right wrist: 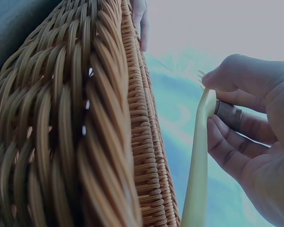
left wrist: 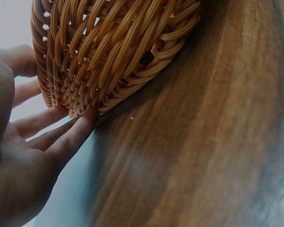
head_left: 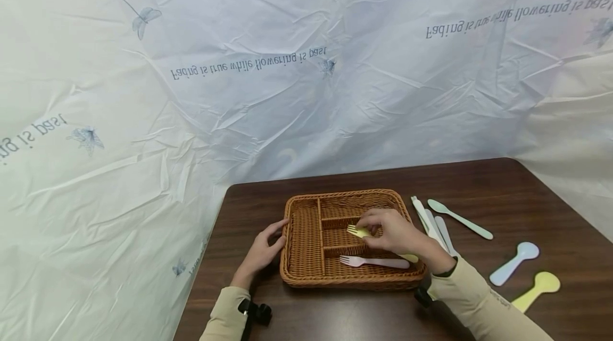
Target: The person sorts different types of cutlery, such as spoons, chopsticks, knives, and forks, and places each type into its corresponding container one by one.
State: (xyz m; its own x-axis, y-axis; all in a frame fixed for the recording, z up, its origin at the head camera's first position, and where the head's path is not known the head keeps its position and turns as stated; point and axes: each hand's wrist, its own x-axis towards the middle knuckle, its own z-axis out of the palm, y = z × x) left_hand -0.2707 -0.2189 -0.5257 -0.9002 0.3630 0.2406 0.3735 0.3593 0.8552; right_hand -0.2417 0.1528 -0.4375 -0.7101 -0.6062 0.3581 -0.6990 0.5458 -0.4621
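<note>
A brown wicker basket (head_left: 303, 279) with several compartments sits on the table. My right hand (head_left: 394, 232) is over its right part and pinches a yellow fork (head_left: 359, 231). The fork's tines point left, and its pale handle (right wrist: 197, 165) runs back beneath the hand. Thumb and fingers meet near the fork's head in the right wrist view. Below that hand, a pink fork (head_left: 383, 263) lies in the front compartment. At the basket's left side, my left hand (head_left: 260, 250) touches the outer wall with extended fingertips (left wrist: 89, 119).
Right of the basket lie a green spoon (head_left: 460, 218) and several pale utensils (head_left: 431, 226) close together. A blue spoon (head_left: 514, 263) and a yellow spoon (head_left: 536, 290) are nearer the right edge of the dark wooden table (head_left: 335, 312). White printed sheeting (head_left: 297, 112) hangs behind.
</note>
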